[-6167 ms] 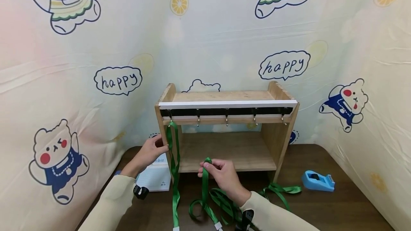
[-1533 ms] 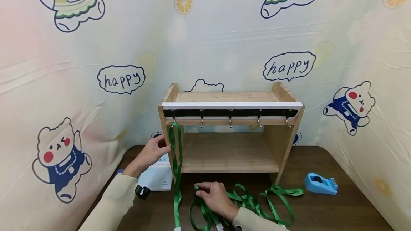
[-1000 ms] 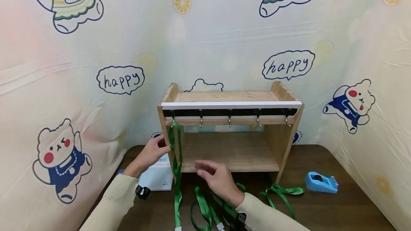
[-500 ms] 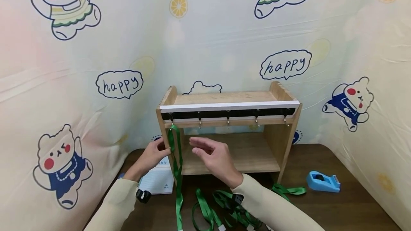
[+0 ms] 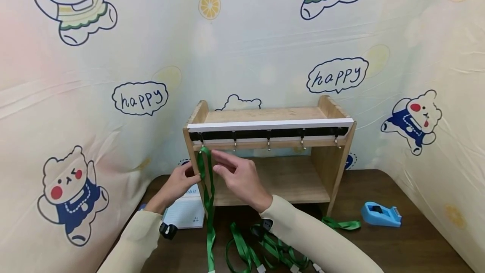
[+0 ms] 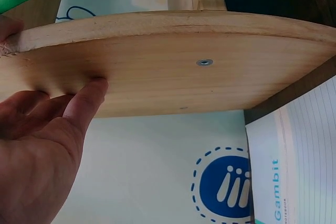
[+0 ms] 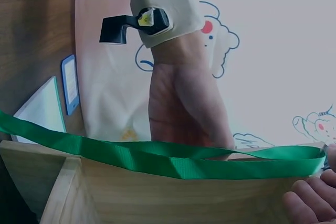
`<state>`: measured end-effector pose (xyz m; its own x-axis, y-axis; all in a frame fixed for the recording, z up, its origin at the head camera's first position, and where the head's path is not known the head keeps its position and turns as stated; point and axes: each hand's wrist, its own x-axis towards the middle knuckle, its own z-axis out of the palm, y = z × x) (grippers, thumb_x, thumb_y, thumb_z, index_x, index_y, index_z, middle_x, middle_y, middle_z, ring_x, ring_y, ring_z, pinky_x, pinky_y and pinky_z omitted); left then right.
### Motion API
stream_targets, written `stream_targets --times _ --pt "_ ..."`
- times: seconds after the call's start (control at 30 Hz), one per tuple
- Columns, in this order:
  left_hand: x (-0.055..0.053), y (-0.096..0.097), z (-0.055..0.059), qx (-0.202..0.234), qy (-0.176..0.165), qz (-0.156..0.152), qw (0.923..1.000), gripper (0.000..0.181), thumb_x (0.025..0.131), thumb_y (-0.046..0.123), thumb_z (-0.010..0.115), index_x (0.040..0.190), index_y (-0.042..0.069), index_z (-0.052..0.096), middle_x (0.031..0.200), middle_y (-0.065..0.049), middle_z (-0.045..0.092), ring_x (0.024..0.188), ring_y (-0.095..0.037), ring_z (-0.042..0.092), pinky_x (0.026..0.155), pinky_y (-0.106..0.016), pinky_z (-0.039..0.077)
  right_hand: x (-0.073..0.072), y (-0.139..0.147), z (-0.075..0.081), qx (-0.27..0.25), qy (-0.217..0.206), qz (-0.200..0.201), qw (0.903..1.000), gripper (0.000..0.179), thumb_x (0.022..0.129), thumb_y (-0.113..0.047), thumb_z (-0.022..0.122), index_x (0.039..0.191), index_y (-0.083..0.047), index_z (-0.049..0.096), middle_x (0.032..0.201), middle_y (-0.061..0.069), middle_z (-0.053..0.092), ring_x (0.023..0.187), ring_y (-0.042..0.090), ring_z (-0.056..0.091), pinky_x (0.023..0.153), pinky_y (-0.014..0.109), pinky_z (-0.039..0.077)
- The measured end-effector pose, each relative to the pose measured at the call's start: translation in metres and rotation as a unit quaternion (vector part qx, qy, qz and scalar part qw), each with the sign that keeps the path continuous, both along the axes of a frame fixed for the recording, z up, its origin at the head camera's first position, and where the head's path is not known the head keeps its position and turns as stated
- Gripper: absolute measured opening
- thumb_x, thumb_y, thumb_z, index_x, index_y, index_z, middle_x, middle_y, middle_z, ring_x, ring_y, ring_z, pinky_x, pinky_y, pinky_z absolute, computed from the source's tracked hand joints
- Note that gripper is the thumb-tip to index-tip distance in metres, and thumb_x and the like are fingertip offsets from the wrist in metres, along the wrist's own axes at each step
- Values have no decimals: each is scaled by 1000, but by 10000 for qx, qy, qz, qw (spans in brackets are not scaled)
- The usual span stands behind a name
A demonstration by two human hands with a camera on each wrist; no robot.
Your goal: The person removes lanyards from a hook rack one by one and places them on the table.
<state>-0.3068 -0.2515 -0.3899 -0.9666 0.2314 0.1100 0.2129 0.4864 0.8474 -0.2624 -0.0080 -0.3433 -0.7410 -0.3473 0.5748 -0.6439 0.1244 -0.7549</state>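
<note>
My left hand (image 5: 181, 186) grips the left side panel of a small wooden shelf (image 5: 265, 115). In the left wrist view its fingers (image 6: 86, 100) press the panel's outer face, with the thumb at the front edge. A green lanyard (image 5: 210, 210) hangs as a long loop from the leftmost metal hook (image 5: 202, 140). Just right of its upper loop is my right hand (image 5: 242, 176), fingers extended and holding nothing. The right wrist view shows the right fingers (image 7: 310, 198) near the loop's end; whether they touch it I cannot tell.
More hooks (image 5: 269, 142) line the shelf's black strip. Several green lanyards (image 5: 240, 243) lie on the dark table (image 5: 394, 247) in front, partly under the right forearm. A blue tape dispenser (image 5: 380, 215) stands at right; a notebook (image 5: 185, 210) lies at left.
My right hand has let go of a loose green lanyard on the table, then risen up and left to the hanging one. The left hand has stayed on the shelf.
</note>
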Motion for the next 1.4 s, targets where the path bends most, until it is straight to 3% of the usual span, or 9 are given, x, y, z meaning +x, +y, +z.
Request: stream_targets --times 0.37,0.77,0.97,1.4 --pt "0 0 2 15 81 -31 10000 47 98 34 65 138 10 56 127 -16 65 110 -27 60 96 -45 55 -5 -17 4 211 156 -132 9996 42 101 -25 62 142 -16 58 136 3 68 114 10 70 90 20 57" --pt "2 -1 -4 20 -118 102 9999 54 97 40 65 142 11 53 130 -15 65 112 -26 60 99 -45 54 -3 -32 1 390 44 -238 9989 42 101 -27 62 140 -11 60 121 6 74 99 8 72 81 18 58" --pt "0 -1 -3 21 -68 104 9999 51 97 38 66 139 11 56 127 -15 65 110 -26 60 94 -40 55 -3 -38 6 299 -247 -325 9987 36 100 -30 63 133 -16 65 119 2 75 98 6 70 81 19 57" --pt "1 -2 -1 15 70 32 10000 49 97 40 65 135 11 59 123 -14 63 105 -25 57 88 -36 51 -4 -46 16 -129 -1374 -257 9901 31 95 -36 69 124 -23 71 117 -6 75 101 6 69 86 25 59"
